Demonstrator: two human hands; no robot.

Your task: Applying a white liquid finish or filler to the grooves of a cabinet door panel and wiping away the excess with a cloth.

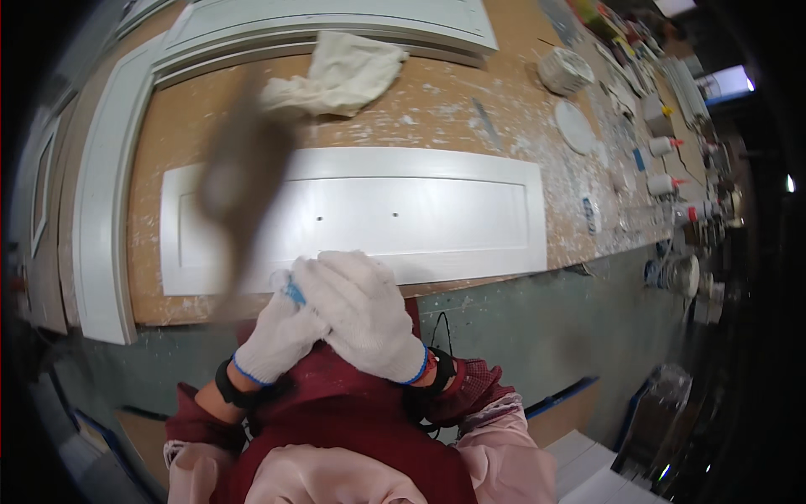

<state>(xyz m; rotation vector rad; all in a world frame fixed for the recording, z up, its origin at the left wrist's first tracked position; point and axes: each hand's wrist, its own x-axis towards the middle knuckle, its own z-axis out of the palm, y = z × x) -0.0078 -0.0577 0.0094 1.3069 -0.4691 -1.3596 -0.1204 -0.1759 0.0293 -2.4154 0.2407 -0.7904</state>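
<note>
A white rectangular panel (353, 202) with a raised frame and two small dark holes lies on the workbench in front of me. Both my hands wear white knitted gloves with blue cuffs and meet by the panel's near edge, before my dark red apron. My left hand (281, 340) is closed, with a small blue bit (294, 290) showing at its fingers; what that is I cannot make out. Over it lies my right hand (361, 315), its fingers together and bent across the left one. Whatever is between the hands is hidden.
A blurred brown shape (243, 168) close to the camera covers part of the panel's left side. On the paint-spotted bench (453, 101) are a crumpled cream cloth (353, 71), a white tub (565, 70), a round lid (575, 127) and several bottles. More white panels (109, 193) stand left and behind.
</note>
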